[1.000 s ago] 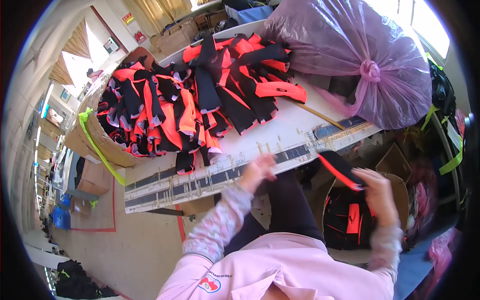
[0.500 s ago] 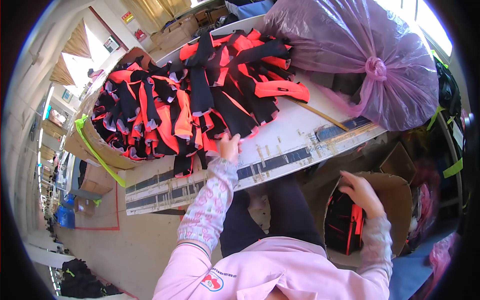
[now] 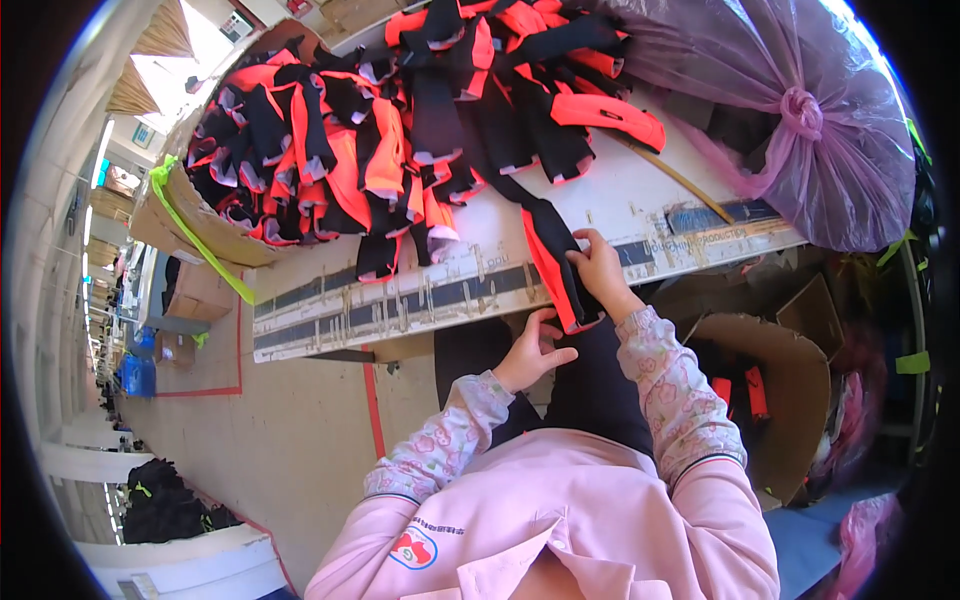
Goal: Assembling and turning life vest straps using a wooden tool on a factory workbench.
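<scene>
Black-and-orange fabric piece, one, held at the table's front edge

Item: a long, narrow fabric piece (image 3: 546, 248), black with an orange band along its left side. Position: slanting across the front edge of the white table (image 3: 640, 195), lower end overhanging above the lap.
Right hand (image 3: 603, 272): fingers closed on the piece's right edge, about midway along; most of the item lies left of this grip, its lower end nearer the body.
Left hand (image 3: 535, 352): loosely open, thumb and fingers parted, just beside the lower end; contact cannot be told.
Surroundings: heap of similar pieces (image 3: 345, 175) beyond, toward the left; tied translucent purple bag (image 3: 830, 165), on the table at right; open carton (image 3: 800, 375), below right, orange-and-black items inside.
</scene>
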Tool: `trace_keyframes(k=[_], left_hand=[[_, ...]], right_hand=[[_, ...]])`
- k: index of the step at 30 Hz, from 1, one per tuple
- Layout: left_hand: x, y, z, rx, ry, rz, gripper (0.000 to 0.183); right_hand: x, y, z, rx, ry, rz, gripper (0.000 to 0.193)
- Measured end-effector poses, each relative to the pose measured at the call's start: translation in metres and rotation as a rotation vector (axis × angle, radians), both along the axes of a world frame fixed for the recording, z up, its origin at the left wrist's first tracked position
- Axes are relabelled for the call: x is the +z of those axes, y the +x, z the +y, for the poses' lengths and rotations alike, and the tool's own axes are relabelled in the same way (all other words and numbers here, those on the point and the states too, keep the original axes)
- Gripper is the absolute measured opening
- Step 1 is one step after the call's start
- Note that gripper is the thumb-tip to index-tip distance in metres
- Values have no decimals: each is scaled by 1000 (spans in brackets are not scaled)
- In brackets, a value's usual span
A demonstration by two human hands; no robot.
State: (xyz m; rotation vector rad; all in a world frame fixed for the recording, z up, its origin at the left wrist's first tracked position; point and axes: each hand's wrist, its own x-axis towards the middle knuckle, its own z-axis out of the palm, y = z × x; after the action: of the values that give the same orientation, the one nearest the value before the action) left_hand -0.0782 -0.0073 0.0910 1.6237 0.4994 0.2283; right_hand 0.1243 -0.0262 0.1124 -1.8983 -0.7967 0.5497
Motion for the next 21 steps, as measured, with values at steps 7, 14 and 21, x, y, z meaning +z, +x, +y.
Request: trace_keyframes(k=[7,14,21], left_hand=[[26,20,-5,416,-437,-66,31],[17,13,18,536,-815,-48,22],[26,18,4,516,-655,-35,25]], right_hand=[[3,-21,12,-58,42,-110,34],[52,-39,-26,335,-98,-474,58],[25,-34,-40,400,-166,-350,53]])
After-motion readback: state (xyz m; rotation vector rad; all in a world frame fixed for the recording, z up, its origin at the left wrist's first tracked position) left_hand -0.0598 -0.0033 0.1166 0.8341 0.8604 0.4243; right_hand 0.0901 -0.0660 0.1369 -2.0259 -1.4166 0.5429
